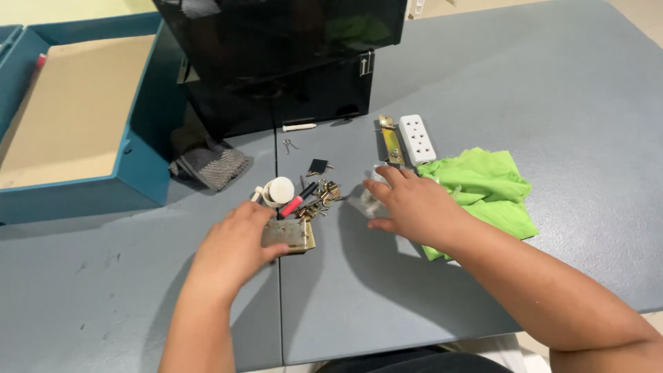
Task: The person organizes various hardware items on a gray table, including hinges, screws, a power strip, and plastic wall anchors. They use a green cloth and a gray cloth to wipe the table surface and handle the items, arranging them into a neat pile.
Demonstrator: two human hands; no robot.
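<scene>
My left hand [235, 245] lies on a flat brass-coloured metal plate [293, 236] on the grey table, its fingers curled over the plate's left edge. My right hand [414, 204] rests palm down, fingers spread, on a small clear plastic bag [364, 200] next to a green cloth [483, 186]. Between the hands lies a small heap of brass hardware [321, 200] with a red and black pen [298, 200] and a white round lid [280, 190].
A white power strip [417, 138] and a brass hinge strip [391, 141] lie behind the cloth. A black box [276, 62] stands at the back, an open teal case [76, 117] at the left, a grey folded cloth [210, 166] beside it. The table seam [280, 304] runs toward me.
</scene>
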